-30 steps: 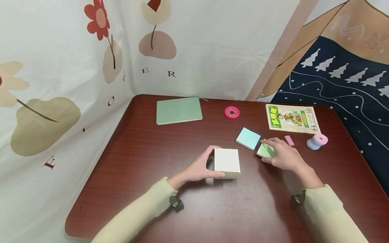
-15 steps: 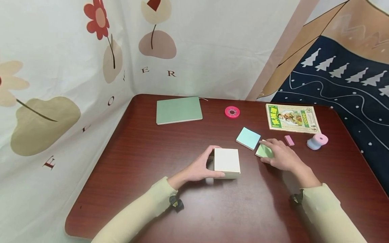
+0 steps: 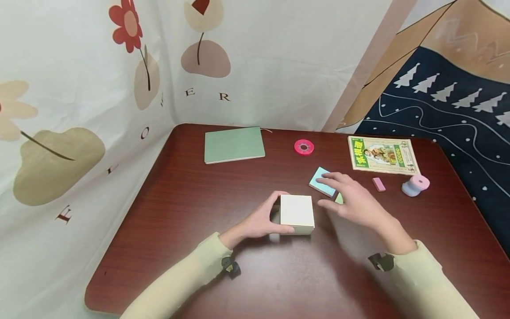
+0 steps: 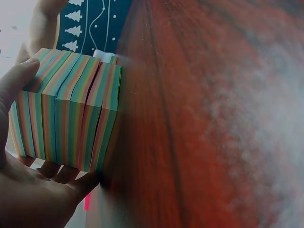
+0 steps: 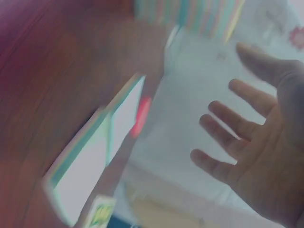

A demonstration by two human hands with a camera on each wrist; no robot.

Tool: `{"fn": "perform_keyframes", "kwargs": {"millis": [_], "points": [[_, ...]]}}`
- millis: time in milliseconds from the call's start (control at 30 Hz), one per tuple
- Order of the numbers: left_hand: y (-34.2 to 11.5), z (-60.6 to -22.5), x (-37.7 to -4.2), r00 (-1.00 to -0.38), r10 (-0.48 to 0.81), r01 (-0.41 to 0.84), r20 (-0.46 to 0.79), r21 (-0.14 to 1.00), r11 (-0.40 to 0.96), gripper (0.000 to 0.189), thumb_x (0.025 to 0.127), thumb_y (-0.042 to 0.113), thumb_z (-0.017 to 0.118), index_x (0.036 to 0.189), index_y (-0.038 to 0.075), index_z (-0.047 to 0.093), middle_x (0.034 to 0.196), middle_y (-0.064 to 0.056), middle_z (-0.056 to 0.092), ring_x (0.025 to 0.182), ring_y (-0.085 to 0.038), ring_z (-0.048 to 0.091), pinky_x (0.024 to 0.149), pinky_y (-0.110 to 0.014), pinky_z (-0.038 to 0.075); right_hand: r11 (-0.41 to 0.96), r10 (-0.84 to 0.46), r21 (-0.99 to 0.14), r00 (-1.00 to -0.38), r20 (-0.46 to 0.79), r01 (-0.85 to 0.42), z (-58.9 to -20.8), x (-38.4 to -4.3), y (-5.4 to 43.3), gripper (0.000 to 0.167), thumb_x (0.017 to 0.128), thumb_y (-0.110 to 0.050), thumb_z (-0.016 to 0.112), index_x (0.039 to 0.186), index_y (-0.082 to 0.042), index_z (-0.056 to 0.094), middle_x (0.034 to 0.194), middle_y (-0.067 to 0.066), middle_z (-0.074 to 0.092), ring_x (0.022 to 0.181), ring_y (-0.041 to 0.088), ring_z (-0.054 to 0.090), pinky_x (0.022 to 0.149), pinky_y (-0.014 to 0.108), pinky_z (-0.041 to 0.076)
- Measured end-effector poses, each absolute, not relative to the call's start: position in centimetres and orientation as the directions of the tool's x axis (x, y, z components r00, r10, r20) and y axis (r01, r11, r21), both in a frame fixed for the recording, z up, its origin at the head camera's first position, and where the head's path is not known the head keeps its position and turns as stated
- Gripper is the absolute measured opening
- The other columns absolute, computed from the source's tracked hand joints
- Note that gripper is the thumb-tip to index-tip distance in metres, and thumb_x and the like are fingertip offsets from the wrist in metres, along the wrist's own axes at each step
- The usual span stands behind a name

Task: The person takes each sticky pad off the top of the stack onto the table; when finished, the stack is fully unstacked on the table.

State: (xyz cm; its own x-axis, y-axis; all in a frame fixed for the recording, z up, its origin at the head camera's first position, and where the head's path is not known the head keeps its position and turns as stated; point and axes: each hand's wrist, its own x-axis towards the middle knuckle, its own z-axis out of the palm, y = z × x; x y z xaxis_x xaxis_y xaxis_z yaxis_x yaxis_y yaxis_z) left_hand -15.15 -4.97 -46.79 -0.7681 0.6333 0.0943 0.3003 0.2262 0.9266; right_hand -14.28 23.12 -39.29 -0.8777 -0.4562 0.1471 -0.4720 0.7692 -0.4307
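My left hand [image 3: 264, 221] grips a block of stacked sticky note pads [image 3: 296, 210], thumb on the near side and fingers round the far side. Stripes of several colours run along its sides in the left wrist view [image 4: 71, 114]; its top looks white from the head. Raised over the table to the right of the block is my right hand [image 3: 358, 201], fingers spread and holding nothing. Beneath it lie a light blue sticky note pad [image 3: 320, 188], partly covered by the fingers, and a green sticky note pad [image 3: 339, 199], mostly hidden.
Along the back are a green notebook [image 3: 235, 145], a pink ring-shaped roll [image 3: 304, 147] and a printed booklet [image 3: 383, 155]. A small pink eraser-like block [image 3: 379, 184] and a pink-and-blue spool-shaped object [image 3: 415, 185] stand at the right. A printed cloth [image 3: 279, 66] hangs behind the table.
My right hand first nudged the green pad slightly left, then let go of it, rose and moved left towards the stack. The left hand and its stack have stayed put.
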Motion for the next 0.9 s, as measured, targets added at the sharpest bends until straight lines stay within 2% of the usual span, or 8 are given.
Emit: {"fn": "perform_keyframes", "kwargs": {"millis": [200,333,467,700,900], "points": [[-5.1,-46.7,-15.2,-0.763,0.642,0.299,0.081,0.924,0.238,0.081,0.075,0.028,0.086,0.138,0.023,0.037,0.126,0.006,0.051,0.117,-0.015,0.048,0.103,-0.041,0.039,0.604,-0.634,-0.473,-0.746,0.202,-0.641,-38.8,-13.0,19.2,0.065,0.085,-0.039,0.076,0.141,-0.015,0.053,0.144,0.008,0.047,0.130,0.026,0.044,0.102,0.049,0.040],[-5.1,-46.5,-15.3,-0.746,0.661,0.310,0.088,0.924,0.226,0.082,0.075,0.025,0.086,0.140,0.022,0.035,0.131,0.005,0.049,0.120,-0.014,0.047,0.104,-0.041,0.038,0.583,-0.680,-0.448,-0.709,0.186,-0.677,-39.3,-12.6,18.0,0.076,0.081,-0.043,0.079,0.145,-0.015,0.049,0.147,0.008,0.044,0.133,0.026,0.041,0.105,0.050,0.037],[-5.0,-45.9,-15.1,-0.728,0.678,0.310,0.105,0.931,0.190,0.082,0.075,0.015,0.085,0.141,0.015,0.035,0.133,-0.002,0.048,0.119,-0.019,0.047,0.105,-0.046,0.037,0.597,-0.688,-0.433,-0.708,0.157,-0.676,-39.9,-12.7,17.7,0.078,0.079,-0.041,0.081,0.145,-0.016,0.048,0.145,0.008,0.046,0.130,0.024,0.044,0.102,0.045,0.040],[-5.1,-46.5,-15.2,-0.743,0.666,0.304,0.067,0.920,0.247,0.082,0.075,0.021,0.086,0.139,0.022,0.035,0.134,0.006,0.047,0.120,-0.011,0.046,0.103,-0.035,0.038,0.610,-0.676,-0.461,-0.727,0.123,-0.645,-40.1,-13.0,17.5,0.076,0.077,-0.036,0.084,0.143,-0.018,0.052,0.141,0.003,0.049,0.123,0.017,0.047,0.092,0.037,0.047],[-5.2,-46.5,-15.2,-0.745,0.663,0.297,0.065,0.923,0.243,0.083,0.075,0.021,0.086,0.140,0.021,0.035,0.134,0.004,0.047,0.120,-0.012,0.046,0.104,-0.037,0.037,0.634,-0.657,-0.446,-0.745,0.121,-0.632,-39.9,-12.9,17.2,0.073,0.074,-0.037,0.085,0.139,-0.019,0.056,0.136,-0.001,0.052,0.117,0.015,0.050,0.087,0.035,0.049]]}}
